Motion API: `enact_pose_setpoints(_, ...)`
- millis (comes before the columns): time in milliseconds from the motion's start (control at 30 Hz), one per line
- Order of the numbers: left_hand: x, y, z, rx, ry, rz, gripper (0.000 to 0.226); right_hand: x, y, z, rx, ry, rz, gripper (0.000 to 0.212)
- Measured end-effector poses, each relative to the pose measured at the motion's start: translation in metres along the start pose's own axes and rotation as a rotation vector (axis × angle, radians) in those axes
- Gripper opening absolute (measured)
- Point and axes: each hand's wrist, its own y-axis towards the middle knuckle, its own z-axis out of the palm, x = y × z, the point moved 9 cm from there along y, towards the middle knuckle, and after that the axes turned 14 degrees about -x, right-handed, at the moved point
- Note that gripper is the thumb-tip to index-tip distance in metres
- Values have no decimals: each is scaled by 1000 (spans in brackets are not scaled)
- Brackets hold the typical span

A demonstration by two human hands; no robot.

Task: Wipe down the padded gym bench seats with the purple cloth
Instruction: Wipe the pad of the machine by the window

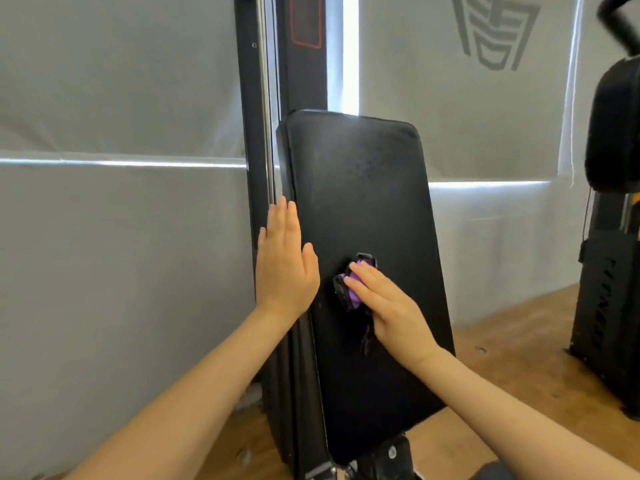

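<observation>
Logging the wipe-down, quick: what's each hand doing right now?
Left hand: open, flat against the pad's left edge.
Right hand: open, fingers pressing the purple cloth on the pad.

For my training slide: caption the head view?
Right hand presses purple cloth on black pad; left hand braces its edge.

Padded bench (363, 202): set upright before a frame post (258, 98). Cloth (353, 289): held against its middle. Second machine (609, 237): placed well apart, to the right.

1 head view, close, forward and slightly down at upright pad (363, 237).
</observation>
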Motion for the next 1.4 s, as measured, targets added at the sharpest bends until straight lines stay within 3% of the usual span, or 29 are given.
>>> enact_pose_setpoints(200, -10, 66, 12, 36, 241, 92, 68, -25, 150, -3, -223, -36, 23, 53)
enact_pose_setpoints(333, -6, 63, 17, -10, 168, 70, 71, -35, 231, 9, -209, -16, 85, 45)
enact_pose_setpoints(433, -1, 61, 19, -11, 131, 55, 71, -33, 240, 25, -194, 69, 156, 40)
enact_pose_setpoints(733, 8, 49, 13, -171, -159, 8, 57, -20, 145, 24, -330, 63, 107, 43)
enact_pose_setpoints(1167, 3, -4, 15, -105, -6, 163, 60, 10, 14, 27, -174, 26, 126, 50)
enact_pose_setpoints(1300, 2, -35, 19, -7, 6, 156, 63, 18, -50, 33, -12, 27, 107, 87)
enact_pose_setpoints(1400, 5, -64, 24, 14, -9, 74, 62, 22, -105, 37, 127, 44, 79, 97)
